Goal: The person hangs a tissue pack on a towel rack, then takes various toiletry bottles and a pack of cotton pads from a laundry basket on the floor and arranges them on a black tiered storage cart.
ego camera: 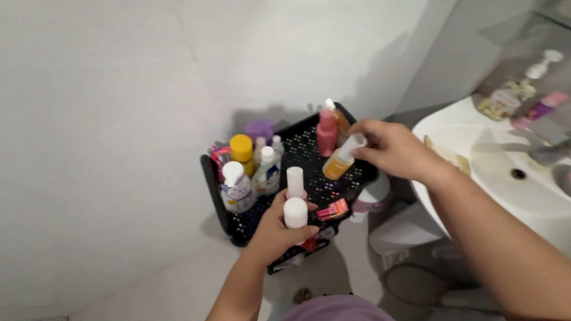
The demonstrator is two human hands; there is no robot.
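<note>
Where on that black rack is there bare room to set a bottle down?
The black rack shows bare perforated shelf in its middle, between the pink bottle at the back and the left hand in front. The left side is crowded with bottles around the yellow-capped bottle.

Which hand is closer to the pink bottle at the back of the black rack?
The right hand. It holds an orange bottle right beside the pink bottle; the left hand is at the rack's front.
</note>
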